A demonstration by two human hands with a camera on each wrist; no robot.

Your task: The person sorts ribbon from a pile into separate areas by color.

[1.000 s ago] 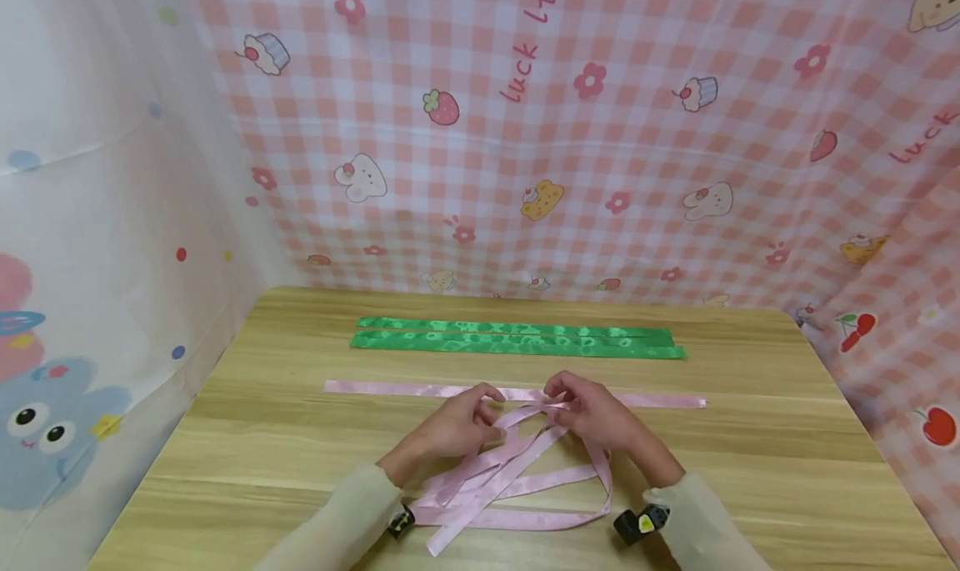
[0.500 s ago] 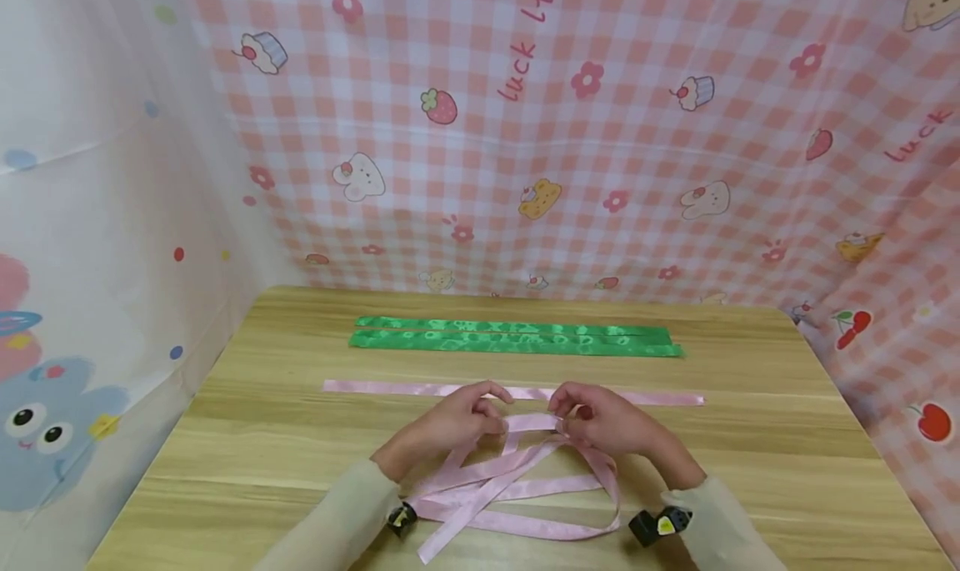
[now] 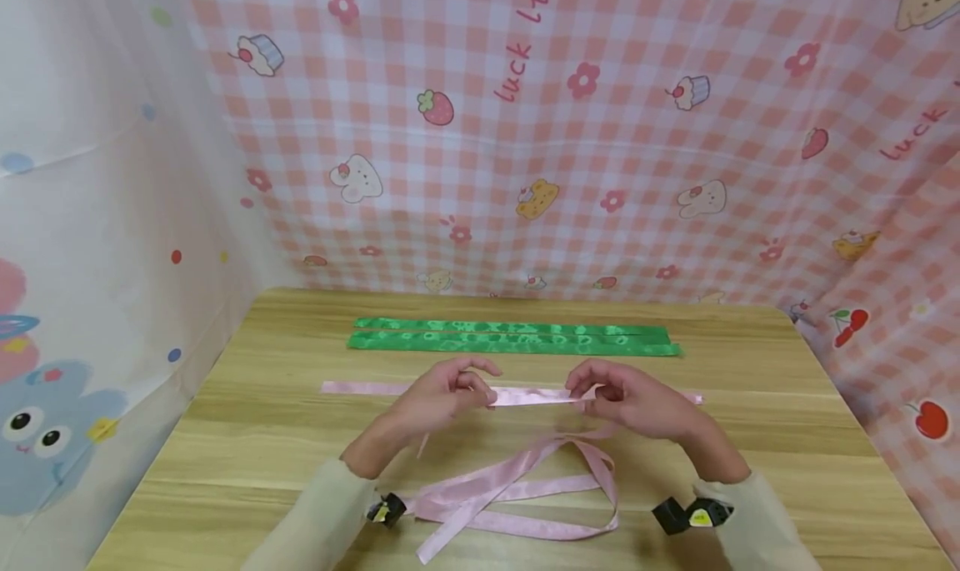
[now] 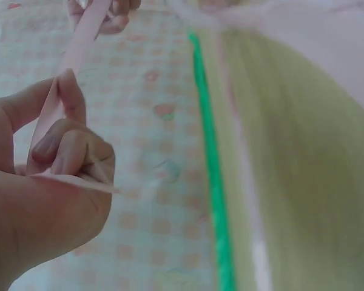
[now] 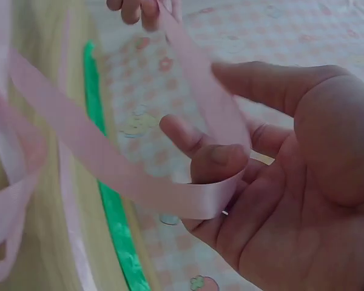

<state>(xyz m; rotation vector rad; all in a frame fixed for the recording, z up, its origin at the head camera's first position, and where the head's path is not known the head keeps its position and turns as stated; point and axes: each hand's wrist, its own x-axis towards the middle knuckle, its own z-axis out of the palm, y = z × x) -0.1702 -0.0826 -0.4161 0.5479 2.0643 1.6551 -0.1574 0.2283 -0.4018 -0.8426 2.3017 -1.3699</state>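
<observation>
A pink satin ribbon (image 3: pixel 534 398) stretches between the two hands above the table. My left hand (image 3: pixel 442 400) pinches it between thumb and fingers; a short end pokes out below that hand. In the right wrist view, the ribbon (image 5: pixel 124 167) passes by the thumb, bends round the curled fingers of my right hand (image 5: pixel 279 157) and trails off to the left. Its slack lies in loose, crossing loops (image 3: pixel 525 467) on the table below the hands. Behind, a second pink ribbon (image 3: pixel 363 388) lies straight, partly hidden by both hands.
Two green ribbon strips (image 3: pixel 517 338) lie side by side near the back of the wooden table (image 3: pixel 757 454). A pink checked cloth (image 3: pixel 480 162) hangs behind it, and a pale printed cloth (image 3: pixel 142 221) hangs at the left. Each wrist carries a small black camera (image 3: pixel 693 515).
Both hands have moved apart and slightly away from the body. The length of ribbon between them has grown and pulled straight, leaving the looped pile, which has fewer strands.
</observation>
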